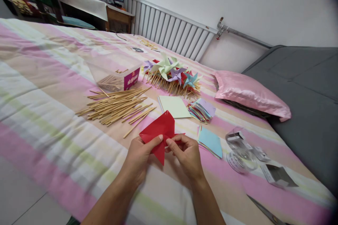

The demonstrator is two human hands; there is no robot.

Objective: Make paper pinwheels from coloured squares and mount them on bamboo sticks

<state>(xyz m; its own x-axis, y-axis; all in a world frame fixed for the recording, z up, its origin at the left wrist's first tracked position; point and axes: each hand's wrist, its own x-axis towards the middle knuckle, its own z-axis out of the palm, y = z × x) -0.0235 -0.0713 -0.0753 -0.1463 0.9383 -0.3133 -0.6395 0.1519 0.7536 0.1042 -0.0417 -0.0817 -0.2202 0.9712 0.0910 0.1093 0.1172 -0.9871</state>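
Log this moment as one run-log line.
left hand: pinching red paper | right hand: pinching same sheet | nearby: wooden sticks, finished pinwheels, blue paper squares

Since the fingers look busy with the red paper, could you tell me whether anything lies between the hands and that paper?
Nothing visible does. The left hand and the right hand both already pinch the folded red paper above the striped bedsheet. The wooden sticks lie apart, beyond it.
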